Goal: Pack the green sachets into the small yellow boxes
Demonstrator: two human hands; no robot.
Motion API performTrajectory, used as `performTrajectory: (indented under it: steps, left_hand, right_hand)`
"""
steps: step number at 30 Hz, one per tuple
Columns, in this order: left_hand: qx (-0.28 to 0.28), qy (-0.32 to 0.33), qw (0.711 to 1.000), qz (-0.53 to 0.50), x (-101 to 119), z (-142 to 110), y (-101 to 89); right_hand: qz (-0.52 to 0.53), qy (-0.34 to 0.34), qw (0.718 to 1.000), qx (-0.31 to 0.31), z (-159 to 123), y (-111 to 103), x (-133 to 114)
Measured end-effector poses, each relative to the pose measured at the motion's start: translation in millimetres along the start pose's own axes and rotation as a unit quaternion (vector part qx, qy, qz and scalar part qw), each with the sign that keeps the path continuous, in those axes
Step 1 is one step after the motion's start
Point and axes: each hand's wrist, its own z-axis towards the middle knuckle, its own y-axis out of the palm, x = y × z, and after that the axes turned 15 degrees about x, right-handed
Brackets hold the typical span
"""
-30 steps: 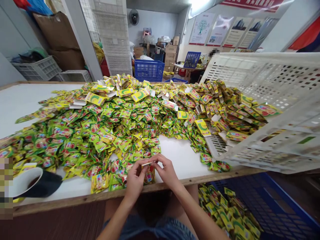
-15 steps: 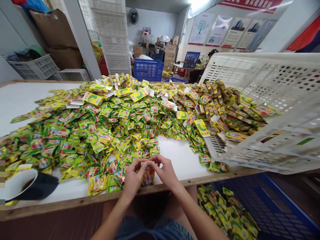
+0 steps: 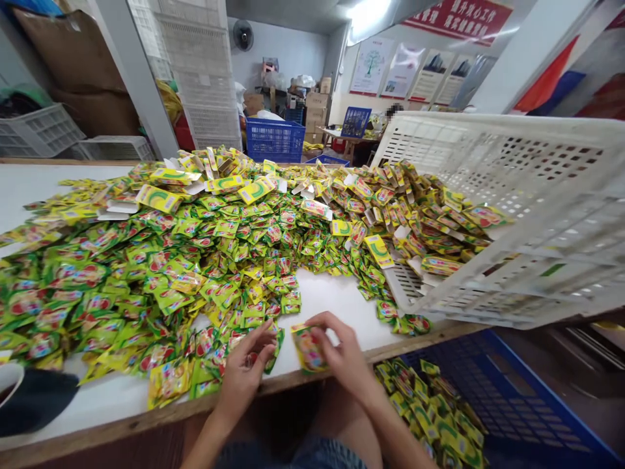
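Observation:
Between the thumb and fingers of my right hand (image 3: pixel 339 348) is a small yellow box (image 3: pixel 308 348) with a colourful printed front, held just above the table's front edge. My left hand (image 3: pixel 248 361) is apart from the box, its fingers curved and spread beside the loose sachets. Nothing shows clearly in its grasp. A large heap of green and yellow sachets (image 3: pixel 166 280) spreads over the white table (image 3: pixel 322 293) in front of both hands. More yellow boxes (image 3: pixel 159 198), several with open flaps, lie along the back of the heap.
A white perforated crate (image 3: pixel 493 156) lies tipped at the right, boxes spilling from it. Below the table edge, a blue crate (image 3: pixel 527 404) holds more yellow boxes (image 3: pixel 434 417). A dark cup-like container (image 3: pixel 41 397) stands at the left front. Stacked white crates (image 3: pixel 205 78) rise behind.
My hands were together at the top of the box; now they are apart. The box has moved right in my right hand, while my left has let go. The view has shifted rightward.

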Motion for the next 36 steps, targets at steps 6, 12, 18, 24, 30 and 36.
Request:
performTrajectory:
  steps: [6,12,18,24,30,36]
  left_hand:
    - [-0.013,0.032,0.998,0.058,0,0,4.1]
    - [-0.016,0.052,0.994,0.093,0,-2,5.8]
    - [0.015,0.049,0.995,0.088,7,-3,3.8]
    - [0.036,0.063,0.990,0.119,4,-4,5.9]
    - [0.099,0.229,0.945,0.213,-2,-7,8.9]
    - [0.021,0.226,0.947,0.226,-12,-5,3.8]
  right_hand:
    - [-0.344,-0.004,0.939,-0.014,25,-127,23]
    - [-0.410,0.066,0.893,0.177,113,-100,100]
    - [-0.424,0.143,0.848,0.284,171,-78,132]
    - [-0.425,0.087,0.859,0.273,159,-70,120]
    - [-0.232,-0.122,0.960,-0.098,70,-7,29]
    - [-0.089,-0.134,0.937,-0.310,57,15,-3]
